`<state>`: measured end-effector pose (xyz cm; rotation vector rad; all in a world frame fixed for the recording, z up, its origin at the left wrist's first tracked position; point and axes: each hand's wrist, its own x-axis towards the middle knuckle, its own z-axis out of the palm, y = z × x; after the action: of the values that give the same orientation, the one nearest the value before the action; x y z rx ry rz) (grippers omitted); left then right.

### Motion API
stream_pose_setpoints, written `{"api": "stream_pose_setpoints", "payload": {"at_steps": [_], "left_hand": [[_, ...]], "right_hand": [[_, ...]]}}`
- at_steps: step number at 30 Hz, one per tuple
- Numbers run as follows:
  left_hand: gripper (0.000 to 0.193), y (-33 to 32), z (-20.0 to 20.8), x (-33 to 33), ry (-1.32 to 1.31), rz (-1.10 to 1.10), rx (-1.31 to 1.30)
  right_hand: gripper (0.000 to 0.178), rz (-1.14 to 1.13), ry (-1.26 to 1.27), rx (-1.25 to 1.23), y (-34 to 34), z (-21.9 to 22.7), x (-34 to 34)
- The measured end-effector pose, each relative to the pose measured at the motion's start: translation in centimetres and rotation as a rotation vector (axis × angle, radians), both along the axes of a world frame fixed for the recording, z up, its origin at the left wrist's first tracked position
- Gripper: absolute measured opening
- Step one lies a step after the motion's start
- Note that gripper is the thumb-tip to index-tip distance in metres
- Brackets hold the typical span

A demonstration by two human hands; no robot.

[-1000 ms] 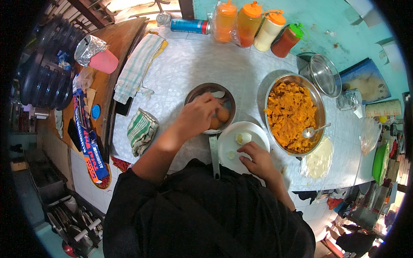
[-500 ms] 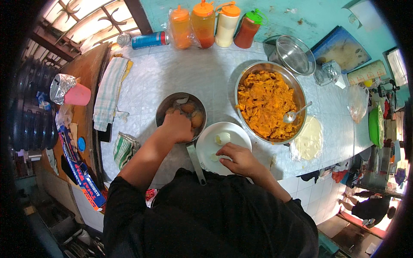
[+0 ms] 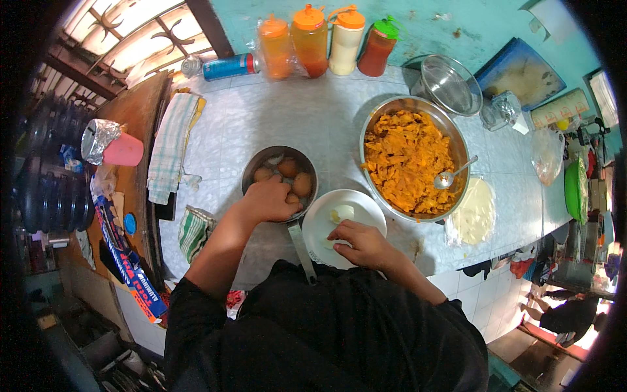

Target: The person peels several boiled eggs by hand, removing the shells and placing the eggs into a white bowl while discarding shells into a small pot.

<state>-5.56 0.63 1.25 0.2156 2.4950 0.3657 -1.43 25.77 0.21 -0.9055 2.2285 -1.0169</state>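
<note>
Reaching down into a saucepan (image 3: 312, 183), my left hand (image 3: 271, 199) has its fingers curled among several brown eggs (image 3: 302, 185). Its fingertips are hidden, so what they grip cannot be made out. The pan's flat metal handle (image 3: 304, 256) points toward my body. Beside the pan stands a white plate (image 3: 367, 201) holding a peeled piece of egg (image 3: 342, 213), white with some yellow. My right hand (image 3: 359, 242) hovers over or rests at the plate's near right side, fingers loosely bent, thumb apart. A small pale bit lies partly hidden by its fingertips.
A large steel bowl (image 3: 363, 155) of orange mash (image 3: 408, 160) with a spoon (image 3: 450, 176) stands right of the plate. Beside it lies a pale round sheet (image 3: 475, 212) in plastic. Squeeze bottles (image 3: 346, 40) line the wall. Cloths (image 3: 173, 147) and a foil-wrap box (image 3: 134, 268) are left.
The whole view has shifted slightly. My left hand has moved a little toward the near side of the pan, showing more eggs. My right hand stays at the plate.
</note>
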Motion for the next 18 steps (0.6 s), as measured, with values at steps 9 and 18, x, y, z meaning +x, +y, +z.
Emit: {"api": "stream_pose_setpoints", "payload": {"at_steps": [9,18], "left_hand": [[0.062,-1.6,-0.5,1.2,-0.035,0.088,0.306],[0.053,-2.7,-2.1,1.9,0.096,0.118,0.652]], "right_hand": [[0.019,-0.001,-0.089,0.056,0.0,0.0,0.0],[0.019,0.029,-0.097,0.03,-0.4,0.2,0.0]]}}
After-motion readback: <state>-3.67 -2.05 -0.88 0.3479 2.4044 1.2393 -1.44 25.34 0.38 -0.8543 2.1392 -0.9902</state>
